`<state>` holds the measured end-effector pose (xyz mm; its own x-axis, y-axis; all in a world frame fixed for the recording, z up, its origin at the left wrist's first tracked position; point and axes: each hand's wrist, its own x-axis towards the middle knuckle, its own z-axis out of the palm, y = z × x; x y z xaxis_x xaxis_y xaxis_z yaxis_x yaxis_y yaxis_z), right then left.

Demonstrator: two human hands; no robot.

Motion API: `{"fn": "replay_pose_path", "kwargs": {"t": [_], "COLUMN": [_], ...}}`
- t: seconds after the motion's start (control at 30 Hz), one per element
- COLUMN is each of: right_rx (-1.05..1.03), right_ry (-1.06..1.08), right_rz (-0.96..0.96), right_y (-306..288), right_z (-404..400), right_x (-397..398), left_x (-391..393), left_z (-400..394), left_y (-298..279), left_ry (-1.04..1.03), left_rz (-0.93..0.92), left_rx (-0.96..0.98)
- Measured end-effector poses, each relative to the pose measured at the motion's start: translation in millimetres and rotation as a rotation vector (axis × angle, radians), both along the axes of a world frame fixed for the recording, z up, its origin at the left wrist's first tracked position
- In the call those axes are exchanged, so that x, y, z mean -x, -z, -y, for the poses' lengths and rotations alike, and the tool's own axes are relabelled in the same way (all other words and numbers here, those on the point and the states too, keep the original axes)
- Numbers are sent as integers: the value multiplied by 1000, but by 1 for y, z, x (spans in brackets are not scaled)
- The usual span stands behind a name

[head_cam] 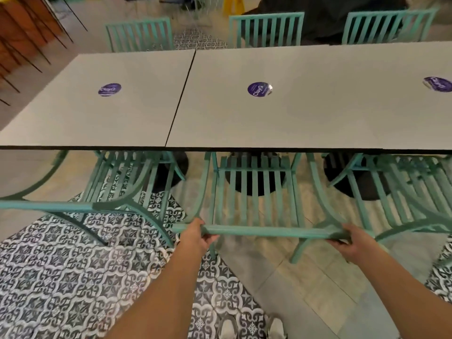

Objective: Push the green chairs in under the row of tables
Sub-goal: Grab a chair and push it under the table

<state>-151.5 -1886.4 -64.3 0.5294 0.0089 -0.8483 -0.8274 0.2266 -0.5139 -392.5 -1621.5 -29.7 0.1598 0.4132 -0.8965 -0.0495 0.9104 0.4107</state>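
Observation:
A row of pale grey tables [244, 123] runs across the view. Directly in front of me stands a green slatted chair, the middle chair [254, 192], its seat partly under the table edge. My left hand [195, 237] grips the left end of its top back rail [269, 232]. My right hand [352, 243] grips the right end of the same rail. A second green chair, the left chair [102, 192], stands to the left, and a third, the right chair [401, 192], to the right, both partly under the tables.
Three more green chairs [266, 29] line the far side of the tables. Round purple stickers [259, 89] mark each tabletop. Black table bases [254, 182] stand beneath. Patterned floor tiles [61, 265] lie at left; my shoes [227, 327] show at the bottom.

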Motion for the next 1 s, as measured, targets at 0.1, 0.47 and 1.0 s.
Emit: {"fn": "replay_pose_path", "kwargs": {"t": [0.1,0.47,1.0], "right_rx": [28,78,56], "right_ry": [27,34,36], "right_rz": [0,-5,-53], "right_y": [-4,-13,-7], "right_z": [5,22,23], "right_x": [-1,-13,-53], "left_x": [0,-14,-43], "left_z": [5,22,19], "left_y": [1,8,12], "left_ry": [1,7,13], "left_rz": [1,10,17], "left_rx": [10,-3,3]}}
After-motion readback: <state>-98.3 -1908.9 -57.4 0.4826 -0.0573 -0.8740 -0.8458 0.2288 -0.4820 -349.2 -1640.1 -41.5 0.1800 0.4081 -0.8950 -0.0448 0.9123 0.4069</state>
